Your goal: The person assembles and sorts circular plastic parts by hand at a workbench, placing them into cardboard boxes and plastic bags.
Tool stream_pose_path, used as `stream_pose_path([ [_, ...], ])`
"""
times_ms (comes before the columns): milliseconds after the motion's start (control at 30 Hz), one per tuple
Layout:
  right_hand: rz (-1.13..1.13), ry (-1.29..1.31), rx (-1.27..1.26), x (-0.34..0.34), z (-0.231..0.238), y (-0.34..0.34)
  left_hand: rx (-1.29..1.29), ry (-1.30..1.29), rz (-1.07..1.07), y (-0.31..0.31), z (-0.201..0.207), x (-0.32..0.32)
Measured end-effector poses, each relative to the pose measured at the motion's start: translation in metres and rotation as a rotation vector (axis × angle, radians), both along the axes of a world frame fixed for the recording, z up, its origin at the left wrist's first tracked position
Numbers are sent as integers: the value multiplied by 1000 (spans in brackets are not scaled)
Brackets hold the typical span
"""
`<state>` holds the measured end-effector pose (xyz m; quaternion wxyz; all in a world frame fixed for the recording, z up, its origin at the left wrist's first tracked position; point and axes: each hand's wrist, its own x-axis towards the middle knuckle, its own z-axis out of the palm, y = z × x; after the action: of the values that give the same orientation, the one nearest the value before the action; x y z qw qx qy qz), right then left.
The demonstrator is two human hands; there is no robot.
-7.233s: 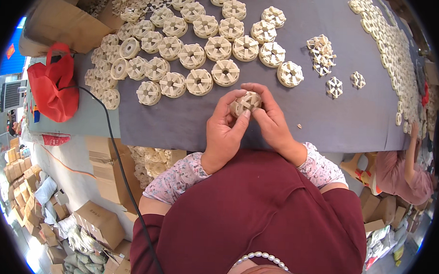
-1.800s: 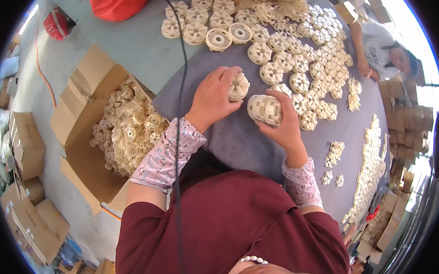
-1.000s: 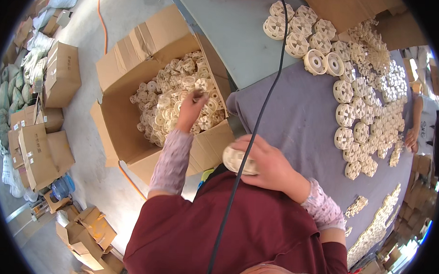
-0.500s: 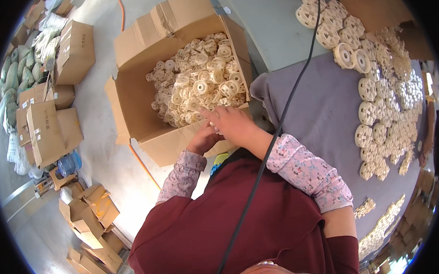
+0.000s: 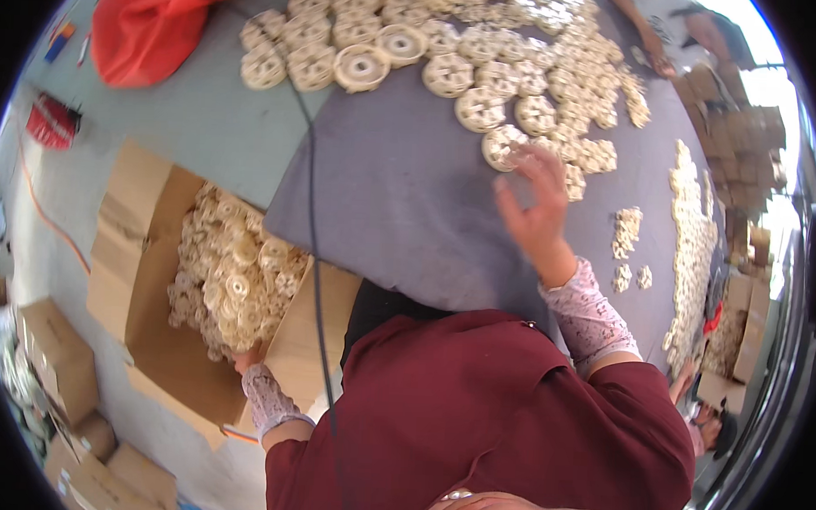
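Observation:
My right hand (image 5: 537, 201) reaches over the grey-covered table with its fingers and thumb spread, slightly blurred. Its fingertips are at a cream wheel-shaped plastic part (image 5: 503, 149); whether they touch it I cannot tell. That part lies at the near edge of a spread of similar round parts, stacked in rows. My left hand (image 5: 246, 360) is low in an open cardboard box (image 5: 166, 359), beside a heap of cream wheel-shaped parts (image 5: 236, 285). Its fingers are mostly hidden.
A black cable (image 5: 315, 216) hangs across the view. At the far left lie a red cloth (image 5: 151, 30) and a red container (image 5: 53, 121). Small clusters of parts (image 5: 626, 231) sit at the right. Another person's hand (image 5: 659, 57) shows at the table's far edge.
The view has swung right toward the table. My hands, together at the box's near edge before, are now apart: the right is over the table parts, the left in the box.

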<state>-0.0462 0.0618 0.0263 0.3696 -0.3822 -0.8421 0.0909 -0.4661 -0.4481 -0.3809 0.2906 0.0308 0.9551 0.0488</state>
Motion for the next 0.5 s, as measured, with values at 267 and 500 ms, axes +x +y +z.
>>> stream_pose_path([
  [267,-341,-102,-110,139,-38,81,442,691,-279,131,119,67],
  [500,93,-169,-186,100,-26,47,1248,591,-849,263,315,184],
])
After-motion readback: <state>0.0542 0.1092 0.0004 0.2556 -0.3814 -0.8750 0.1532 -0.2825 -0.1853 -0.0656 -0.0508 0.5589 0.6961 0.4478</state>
